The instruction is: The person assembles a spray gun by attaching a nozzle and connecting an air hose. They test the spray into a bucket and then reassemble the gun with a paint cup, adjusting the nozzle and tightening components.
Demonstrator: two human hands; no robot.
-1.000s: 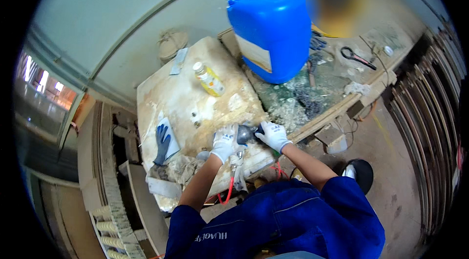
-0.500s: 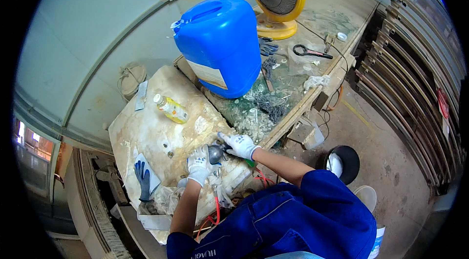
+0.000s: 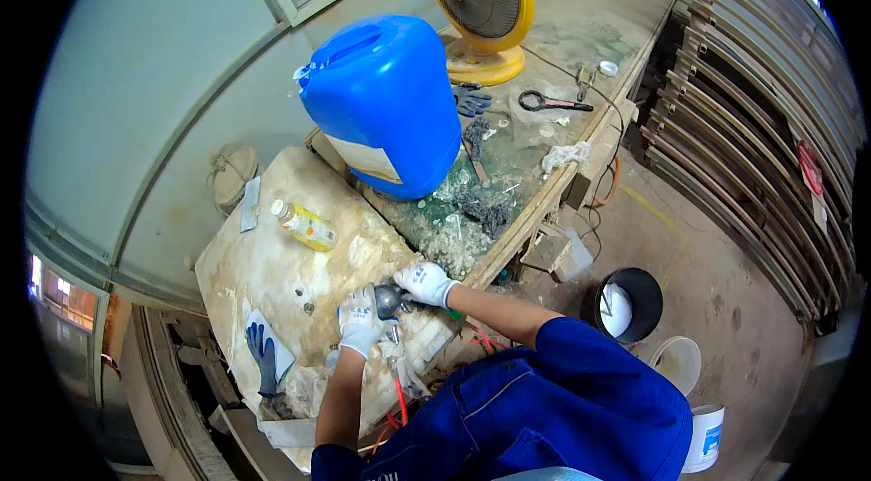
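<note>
Both my hands wear white work gloves over a stained, pale work surface point(image 3: 263, 263). My left hand point(image 3: 360, 321) is closed on the left side of a rounded grey metal cup point(image 3: 388, 302), which may be part of a spray gun. Against its right side is my right hand point(image 3: 425, 285), with fingers curled on a small dark fitting; the gloves hide most of that part. A short silvery piece sticks out below the cup, close to a red hose point(image 3: 401, 404). Left of my hands lies a blue-grey glove point(image 3: 263, 356) on a white sheet.
A yellow-labelled bottle point(image 3: 307, 225) lies beyond my hands. Behind it are a big blue jerrycan point(image 3: 386, 109), a yellow fan point(image 3: 490, 9) and a ring-ended wrench point(image 3: 553, 102). Right on the floor stand a black bucket point(image 3: 646, 304), white pails point(image 3: 703, 436) and a rack of panels point(image 3: 735, 145).
The whole view has shifted a little, so most things appear further left. My hands stay at the metal cup, the right one slightly nearer it with fingers more curled.
</note>
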